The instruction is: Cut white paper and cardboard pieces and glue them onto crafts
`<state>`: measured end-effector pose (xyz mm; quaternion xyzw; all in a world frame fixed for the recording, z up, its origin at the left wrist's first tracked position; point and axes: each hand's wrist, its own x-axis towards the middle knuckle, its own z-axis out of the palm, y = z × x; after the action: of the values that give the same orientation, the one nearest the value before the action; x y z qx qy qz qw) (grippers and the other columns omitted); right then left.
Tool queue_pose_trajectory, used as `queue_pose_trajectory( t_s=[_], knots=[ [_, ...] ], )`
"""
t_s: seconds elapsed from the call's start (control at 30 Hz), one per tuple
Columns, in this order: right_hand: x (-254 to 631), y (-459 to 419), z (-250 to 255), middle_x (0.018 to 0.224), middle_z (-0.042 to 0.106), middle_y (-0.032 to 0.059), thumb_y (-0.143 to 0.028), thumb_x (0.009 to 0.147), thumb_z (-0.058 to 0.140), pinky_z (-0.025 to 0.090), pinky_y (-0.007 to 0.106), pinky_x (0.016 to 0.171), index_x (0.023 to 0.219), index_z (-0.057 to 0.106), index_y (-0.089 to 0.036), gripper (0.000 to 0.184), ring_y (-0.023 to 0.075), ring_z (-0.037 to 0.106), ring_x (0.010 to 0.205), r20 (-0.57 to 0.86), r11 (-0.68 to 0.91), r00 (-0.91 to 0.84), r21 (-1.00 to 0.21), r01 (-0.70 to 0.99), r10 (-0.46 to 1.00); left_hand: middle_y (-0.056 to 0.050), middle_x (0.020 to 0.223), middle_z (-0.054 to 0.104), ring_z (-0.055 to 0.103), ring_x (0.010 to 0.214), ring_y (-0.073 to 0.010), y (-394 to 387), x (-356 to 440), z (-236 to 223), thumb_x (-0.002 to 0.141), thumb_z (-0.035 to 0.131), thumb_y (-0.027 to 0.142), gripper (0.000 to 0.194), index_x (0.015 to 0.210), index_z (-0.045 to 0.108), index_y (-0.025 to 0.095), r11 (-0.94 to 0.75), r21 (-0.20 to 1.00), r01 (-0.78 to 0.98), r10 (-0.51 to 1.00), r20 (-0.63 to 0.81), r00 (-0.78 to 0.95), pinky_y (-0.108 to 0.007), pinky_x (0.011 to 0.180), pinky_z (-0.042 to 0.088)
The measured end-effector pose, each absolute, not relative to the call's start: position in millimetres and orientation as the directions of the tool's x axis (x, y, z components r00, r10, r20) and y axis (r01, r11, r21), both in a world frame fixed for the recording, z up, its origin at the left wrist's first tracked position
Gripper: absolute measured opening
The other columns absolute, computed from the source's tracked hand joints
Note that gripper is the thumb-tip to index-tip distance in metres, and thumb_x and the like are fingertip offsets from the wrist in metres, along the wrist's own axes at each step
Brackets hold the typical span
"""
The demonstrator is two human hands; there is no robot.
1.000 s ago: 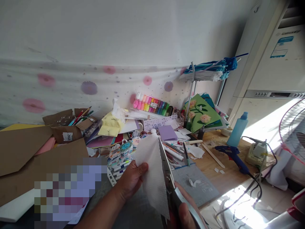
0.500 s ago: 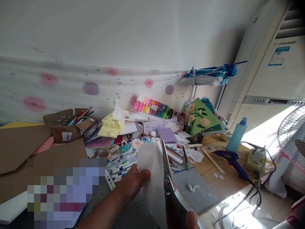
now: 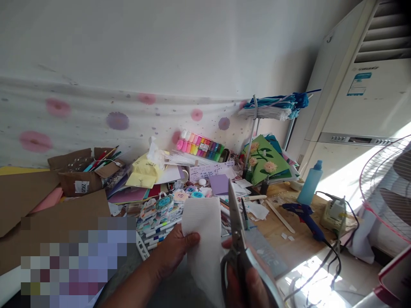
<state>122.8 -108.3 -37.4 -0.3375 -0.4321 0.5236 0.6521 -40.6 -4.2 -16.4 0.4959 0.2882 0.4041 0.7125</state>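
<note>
My left hand (image 3: 175, 248) pinches the left edge of a strip of white paper towel (image 3: 204, 244), thumb lying on its front. The strip stands upright, and its lower end hangs down out of view. In my right hand (image 3: 252, 282) is a pair of scissors (image 3: 238, 239), blades pointing up and together as far as I can see. The scissors are just right of the strip, with a narrow gap between blade and paper. Behind the strip lie several marker pens (image 3: 163, 229) and rolls of decorative tape (image 3: 164, 203).
A grey cutting mat (image 3: 269, 252) lies right of centre. Further right are a blue glue gun (image 3: 305, 218) with its cable, a wooden stick (image 3: 280, 216) and a light blue bottle (image 3: 311, 184). Cardboard (image 3: 70, 209) fills the left side; a purple paper square (image 3: 219, 185) is behind.
The scissors have moved right and up, off the paper's right edge, and their blades have come together. The paper strip now faces me more squarely. My left hand keeps its hold.
</note>
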Motion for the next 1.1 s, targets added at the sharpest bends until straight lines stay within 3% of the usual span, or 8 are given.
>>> queue_pose_trajectory(
  t_s=[0.07, 0.17, 0.27, 0.33, 0.47, 0.6, 1.0, 1.1],
  knots=[
    [141.9, -103.0, -18.6, 0.047, 0.044, -0.0073, -0.073, 0.075, 0.054, 0.025, 0.021, 0.034, 0.118, 0.054, -0.02, 0.068, 0.0084, 0.032, 0.033, 0.265, 0.291, 0.138, -0.93, -0.226, 0.954, -0.009, 0.082, 0.076, 0.069, 0.075, -0.0264, -2.2, -41.3, -17.0, 0.065, 0.079, 0.04, 0.035, 0.092, 0.074, 0.017, 0.184, 0.948, -0.258, 0.874, -0.038, 0.484, -0.034, 0.073, 0.05],
    [186.5, -91.2, -4.1, 0.051, 0.05, -0.0056, -0.061, 0.077, 0.059, 0.03, 0.022, 0.039, 0.118, 0.055, -0.02, 0.058, 0.0115, 0.041, 0.039, 0.195, 0.129, 0.326, -0.969, 0.213, 0.925, -0.009, 0.084, 0.076, 0.068, 0.075, -0.0248, -0.4, -40.4, -15.9, 0.07, 0.075, 0.041, 0.035, 0.093, 0.074, 0.015, 0.169, 0.966, -0.197, 0.901, -0.071, 0.428, -0.031, 0.07, 0.049],
    [235.5, -81.2, -8.5, 0.073, 0.067, 0.0034, -0.047, 0.072, 0.065, 0.043, 0.031, 0.056, 0.121, 0.058, -0.021, 0.057, 0.0231, 0.062, 0.064, 0.188, -0.172, 0.434, -0.728, 0.664, 0.881, -0.009, 0.082, 0.076, 0.067, 0.074, -0.0256, -0.7, -38.3, -14.0, 0.07, 0.075, 0.042, 0.039, 0.098, 0.073, 0.014, 0.147, 0.98, -0.134, 0.919, -0.085, 0.386, -0.03, 0.065, 0.048],
    [260.7, -77.9, -16.0, 0.08, 0.07, 0.0047, -0.04, 0.074, 0.059, 0.046, 0.034, 0.061, 0.126, 0.057, -0.022, 0.055, 0.0265, 0.066, 0.072, 0.108, -0.354, 0.473, -0.523, 0.775, 0.874, -0.009, 0.086, 0.076, 0.067, 0.078, -0.0273, -1.7, -37.7, -13.6, 0.07, 0.075, 0.042, 0.045, 0.104, 0.071, 0.014, 0.136, 0.985, -0.11, 0.922, -0.085, 0.379, -0.031, 0.065, 0.048],
    [287.2, -76.7, -26.8, 0.093, 0.074, 0.0077, -0.041, 0.08, 0.045, 0.049, 0.037, 0.067, 0.132, 0.051, -0.021, 0.056, 0.0292, 0.069, 0.083, 0.046, -0.485, 0.513, -0.262, 0.834, 0.857, -0.009, 0.104, 0.073, 0.063, 0.101, -0.031, -4.2, -39.3, -15.0, 0.074, 0.069, 0.048, 0.053, 0.119, 0.064, 0.02, 0.024, 0.999, -0.038, 0.903, -0.006, 0.43, -0.032, 0.072, 0.048],
    [298.1, -73.7, -31.5, 0.102, 0.074, 0.013, -0.041, 0.081, 0.041, 0.051, 0.04, 0.069, 0.133, 0.051, -0.018, 0.058, 0.0324, 0.069, 0.089, 0.042, -0.488, 0.502, -0.173, 0.855, 0.864, -0.008, 0.112, 0.071, 0.059, 0.11, -0.0304, -5.9, -40.3, -18.0, 0.079, 0.063, 0.05, 0.05, 0.122, 0.062, 0.023, -0.071, 0.997, -0.013, 0.874, 0.069, 0.481, -0.031, 0.078, 0.047],
    [306.0, -70.1, -32.9, 0.117, 0.067, 0.019, -0.045, 0.084, 0.045, 0.049, 0.05, 0.084, 0.126, 0.06, -0.015, 0.054, 0.0386, 0.063, 0.104, 0.093, -0.459, 0.472, -0.13, 0.879, 0.877, -0.007, 0.089, 0.075, 0.064, 0.076, -0.0211, -4.8, -38.9, -20.2, 0.076, 0.069, 0.044, 0.04, 0.105, 0.07, 0.016, 0.071, 0.973, -0.221, 0.91, 0.028, 0.413, -0.029, 0.071, 0.047],
    [285.1, -67.6, -12.2, 0.125, 0.061, 0.0197, -0.058, 0.084, 0.043, 0.044, 0.053, 0.092, 0.118, 0.063, -0.016, 0.057, 0.0409, 0.055, 0.114, 0.268, -0.381, 0.48, -0.347, 0.857, 0.836, -0.007, 0.086, 0.075, 0.064, 0.076, -0.0199, -6.6, -37.2, -20.9, 0.075, 0.071, 0.042, 0.036, 0.101, 0.072, 0.016, 0.07, 0.962, -0.266, 0.914, 0.045, 0.402, -0.028, 0.069, 0.046]
  ],
)
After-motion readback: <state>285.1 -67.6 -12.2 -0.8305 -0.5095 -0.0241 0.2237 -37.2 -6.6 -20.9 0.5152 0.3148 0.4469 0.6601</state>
